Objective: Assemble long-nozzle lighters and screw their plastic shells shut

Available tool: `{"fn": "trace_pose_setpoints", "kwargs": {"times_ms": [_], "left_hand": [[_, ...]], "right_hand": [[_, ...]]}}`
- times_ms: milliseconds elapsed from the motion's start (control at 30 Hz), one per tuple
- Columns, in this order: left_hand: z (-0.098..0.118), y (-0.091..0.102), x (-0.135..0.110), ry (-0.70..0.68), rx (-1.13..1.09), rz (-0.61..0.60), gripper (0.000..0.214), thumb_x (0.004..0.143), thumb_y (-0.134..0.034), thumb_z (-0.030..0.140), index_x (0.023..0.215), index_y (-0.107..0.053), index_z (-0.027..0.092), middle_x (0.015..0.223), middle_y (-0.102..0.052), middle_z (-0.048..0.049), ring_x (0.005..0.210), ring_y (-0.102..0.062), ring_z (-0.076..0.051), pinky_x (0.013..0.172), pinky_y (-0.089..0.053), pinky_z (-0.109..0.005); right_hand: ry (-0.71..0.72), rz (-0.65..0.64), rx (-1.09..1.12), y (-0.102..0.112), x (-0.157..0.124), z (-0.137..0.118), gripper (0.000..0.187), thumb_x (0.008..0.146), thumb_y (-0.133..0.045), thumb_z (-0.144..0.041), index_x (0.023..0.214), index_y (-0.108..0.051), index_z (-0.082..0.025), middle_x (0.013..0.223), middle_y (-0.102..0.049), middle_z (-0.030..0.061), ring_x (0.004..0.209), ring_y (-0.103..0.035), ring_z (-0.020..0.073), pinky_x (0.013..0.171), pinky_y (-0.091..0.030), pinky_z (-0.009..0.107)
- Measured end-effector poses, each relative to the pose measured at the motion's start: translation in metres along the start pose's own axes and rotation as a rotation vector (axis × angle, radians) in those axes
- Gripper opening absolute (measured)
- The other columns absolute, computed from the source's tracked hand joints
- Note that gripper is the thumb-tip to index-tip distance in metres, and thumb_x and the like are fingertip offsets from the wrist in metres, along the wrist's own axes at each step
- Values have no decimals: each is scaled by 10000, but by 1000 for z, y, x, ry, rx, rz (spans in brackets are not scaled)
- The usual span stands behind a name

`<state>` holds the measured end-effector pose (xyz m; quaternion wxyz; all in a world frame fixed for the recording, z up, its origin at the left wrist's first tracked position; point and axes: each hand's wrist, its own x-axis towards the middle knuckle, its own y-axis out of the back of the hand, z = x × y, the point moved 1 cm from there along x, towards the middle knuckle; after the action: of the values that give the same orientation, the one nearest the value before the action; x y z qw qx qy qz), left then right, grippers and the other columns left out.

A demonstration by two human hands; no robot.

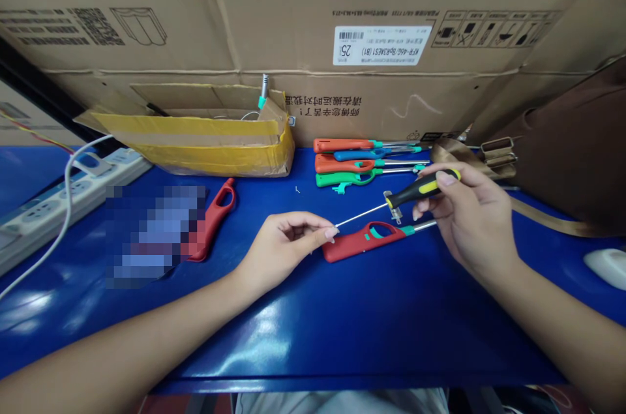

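My right hand (472,215) grips a screwdriver (420,189) by its black and yellow handle, with the thin metal shaft pointing left and down. At the shaft's tip, the thumb and fingers of my left hand (288,241) are pinched together; whatever is between them is too small to make out. Just beneath, a red gas lighter (362,243) with a teal trigger lies on the blue table, its metal tube running toward my right hand. A small metal clip (394,207) is seen behind the screwdriver shaft.
Behind, several orange, blue and green lighters (345,163) lie in a row. At left are a taped cardboard box (215,150), a red lighter casing (212,225), a blurred-out patch (156,235) and a white power strip (73,195). A brown bag (572,147) and white object (606,267) are right.
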<state>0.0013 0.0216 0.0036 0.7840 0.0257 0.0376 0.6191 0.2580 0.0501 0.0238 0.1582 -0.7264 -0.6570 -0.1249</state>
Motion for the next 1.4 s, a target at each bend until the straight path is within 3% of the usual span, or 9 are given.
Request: {"fn": "trace_pose_setpoints", "kwargs": {"times_ms": [467, 833, 1033, 1167, 1233, 1400], "left_hand": [[-1, 0, -1, -10, 14, -6, 276, 769, -845, 427, 832, -801, 162, 789, -796, -62, 716, -734, -185, 708, -604, -285], [-2, -1, 0, -2, 9, -7, 218, 774, -840, 375, 830, -799, 168, 783, -794, -49, 695, -717, -166, 685, -576, -264], [-5, 0, -1, -22, 117, 1, 152, 811, -785, 320, 845, -802, 173, 777, -788, -38, 666, -676, -144, 638, -509, -243], [-7, 0, -2, -79, 205, -11, 165, 844, -758, 328, 852, -801, 169, 791, -775, -41, 676, -662, -154, 632, -486, -261], [-7, 0, -2, -103, 236, -32, 164, 860, -751, 326, 854, -801, 170, 791, -768, -39, 677, -656, -153, 620, -473, -261], [-5, 0, -4, -226, 335, -73, 134, 906, -725, 298, 874, -796, 190, 811, -753, -20, 664, -625, -128, 596, -451, -251]], "right_hand": [[-23, -2, 40, 0, -1, 0, 116, 856, -772, -380, 881, -773, -266, 721, -629, 5, 509, -587, 137, 426, -560, 304], [-13, -27, 62, 0, -1, 0, 102, 875, -762, -357, 896, -777, -258, 729, -633, 7, 511, -592, 139, 422, -559, 315], [0, -135, 24, 2, -2, 0, 120, 935, -691, -367, 997, -740, -277, 896, -666, 35, 602, -649, 164, 480, -602, 338], [22, -255, 7, -2, -6, -6, 143, 965, -646, -360, 1087, -680, -292, 976, -676, 41, 569, -635, 145, 405, -544, 290], [41, -297, 30, -4, -8, -10, 200, 954, -668, -317, 1151, -634, -320, 967, -690, 29, 560, -620, 137, 397, -519, 271], [56, -297, -4, -5, -10, -13, 444, 881, -756, -233, 1273, -574, -335, 924, -724, 17, 707, -661, 168, 555, -576, 292]]}}
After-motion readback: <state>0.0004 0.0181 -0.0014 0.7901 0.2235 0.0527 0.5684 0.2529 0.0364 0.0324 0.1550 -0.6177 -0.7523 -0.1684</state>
